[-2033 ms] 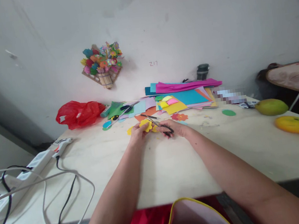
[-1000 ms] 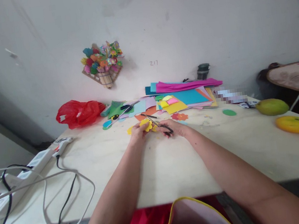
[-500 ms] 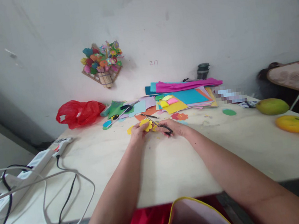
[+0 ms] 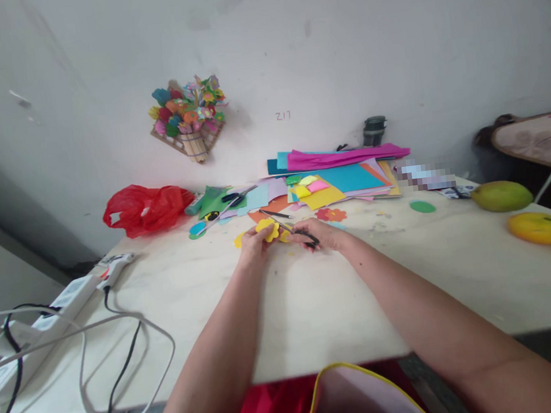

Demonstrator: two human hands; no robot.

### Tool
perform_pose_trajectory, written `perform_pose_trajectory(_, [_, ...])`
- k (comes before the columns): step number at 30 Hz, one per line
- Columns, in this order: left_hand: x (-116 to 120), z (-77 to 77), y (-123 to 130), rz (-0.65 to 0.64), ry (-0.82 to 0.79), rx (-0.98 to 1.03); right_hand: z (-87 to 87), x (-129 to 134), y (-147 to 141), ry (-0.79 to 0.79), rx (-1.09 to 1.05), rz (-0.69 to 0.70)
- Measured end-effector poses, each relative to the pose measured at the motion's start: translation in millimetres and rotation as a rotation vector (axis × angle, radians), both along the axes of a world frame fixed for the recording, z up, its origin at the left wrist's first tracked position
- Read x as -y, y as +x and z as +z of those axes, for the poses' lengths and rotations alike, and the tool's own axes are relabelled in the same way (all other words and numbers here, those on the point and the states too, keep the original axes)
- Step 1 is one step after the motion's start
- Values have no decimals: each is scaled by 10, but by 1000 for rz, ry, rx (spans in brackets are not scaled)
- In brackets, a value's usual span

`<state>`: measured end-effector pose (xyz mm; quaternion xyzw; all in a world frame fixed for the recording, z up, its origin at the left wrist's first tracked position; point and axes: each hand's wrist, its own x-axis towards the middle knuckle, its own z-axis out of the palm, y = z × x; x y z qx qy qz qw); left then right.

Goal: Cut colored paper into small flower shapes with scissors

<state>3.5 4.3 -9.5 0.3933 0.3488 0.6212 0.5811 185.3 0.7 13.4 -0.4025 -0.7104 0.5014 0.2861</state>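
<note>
Pinched in my left hand (image 4: 254, 243) is a yellow paper flower (image 4: 268, 230) with a scalloped edge. My right hand (image 4: 317, 233) grips a pair of scissors (image 4: 312, 241) by the black handles, and the blades point up and left beside the flower. Whether the blades touch the paper I cannot tell. More yellow paper shows left of my left hand and between my hands. Just beyond lie a dark pen (image 4: 284, 215) and red and orange paper flowers (image 4: 332, 214).
Coloured paper sheets (image 4: 347, 182) are stacked at the wall, with a second pair of scissors (image 4: 235, 198) to their left. A red plastic bag (image 4: 149, 209) stands back left. Left are a power strip (image 4: 74, 294) and cables. Right are a green oval (image 4: 422, 206) and mangoes (image 4: 502, 196).
The yellow flower and the fingers of my left hand have shifted very slightly left. My right hand with the scissors is almost unmoved.
</note>
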Motion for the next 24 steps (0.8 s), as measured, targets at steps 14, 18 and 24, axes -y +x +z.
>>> perform_pose_trajectory(14, [10, 23, -4, 11, -6, 7, -38, -40, 33, 9, 8, 31])
perform_pose_trajectory(18, [28, 36, -3, 1, 0, -7, -38, -45, 42, 12, 11, 47])
perform_pose_trajectory(24, [45, 52, -3, -10, 8, -37, -48, -61, 50, 19, 19, 57])
